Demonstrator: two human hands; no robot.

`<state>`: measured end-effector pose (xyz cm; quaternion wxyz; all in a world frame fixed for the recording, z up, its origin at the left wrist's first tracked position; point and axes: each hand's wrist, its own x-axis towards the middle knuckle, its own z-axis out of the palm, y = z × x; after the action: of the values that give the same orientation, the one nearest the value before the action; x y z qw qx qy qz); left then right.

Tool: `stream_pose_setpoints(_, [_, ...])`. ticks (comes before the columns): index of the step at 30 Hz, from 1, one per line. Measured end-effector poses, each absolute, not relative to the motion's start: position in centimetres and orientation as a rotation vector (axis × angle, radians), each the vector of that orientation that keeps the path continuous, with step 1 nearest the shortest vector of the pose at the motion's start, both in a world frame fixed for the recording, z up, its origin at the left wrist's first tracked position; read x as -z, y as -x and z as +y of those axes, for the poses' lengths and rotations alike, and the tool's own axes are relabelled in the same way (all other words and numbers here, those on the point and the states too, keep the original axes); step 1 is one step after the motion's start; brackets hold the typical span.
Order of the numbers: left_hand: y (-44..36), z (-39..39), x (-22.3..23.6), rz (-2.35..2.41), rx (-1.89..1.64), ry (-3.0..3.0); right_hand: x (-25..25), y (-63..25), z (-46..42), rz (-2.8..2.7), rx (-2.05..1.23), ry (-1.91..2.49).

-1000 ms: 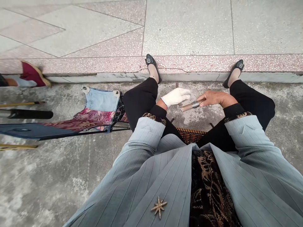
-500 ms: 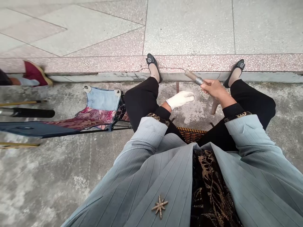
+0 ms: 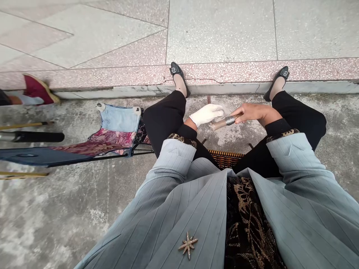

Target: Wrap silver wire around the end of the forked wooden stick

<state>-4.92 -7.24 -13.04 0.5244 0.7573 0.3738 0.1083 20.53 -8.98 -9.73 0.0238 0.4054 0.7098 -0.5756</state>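
Our bare right hand (image 3: 251, 112) grips a brown wire-bound rod (image 3: 221, 124), its tip beside our loosely curled white-gloved left hand (image 3: 207, 114).

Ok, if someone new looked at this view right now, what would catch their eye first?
Probably the white-gloved left hand near the middle, close to the silver-banded rod held in the right hand. Next, perhaps, the star-shaped brooch low on the grey-blue jacket, and the dark red shoe towards the left edge.
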Motion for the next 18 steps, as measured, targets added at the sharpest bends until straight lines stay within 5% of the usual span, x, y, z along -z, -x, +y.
stream_pose_setpoints(5, [4.9,-7.5,13.0,0.81,-0.377,-1.447,8.9,-20.4,-9.1,2.17,2.48,-1.694])
stream_pose_setpoints(10, [4.8,-8.0,13.2,0.811,-0.218,-1.533,10.0,-19.2,-8.9,1.861,2.566,-2.07])
stream_pose_setpoints(14, [5.1,-7.8,13.2,0.89,-0.199,-1.777,10.7,-18.8,-8.5,1.947,1.807,-2.313])
stream_pose_setpoints(18, [5.4,-7.4,13.0,1.005,-0.136,-2.093,11.0,-18.7,-8.3,2.144,0.979,-2.019])
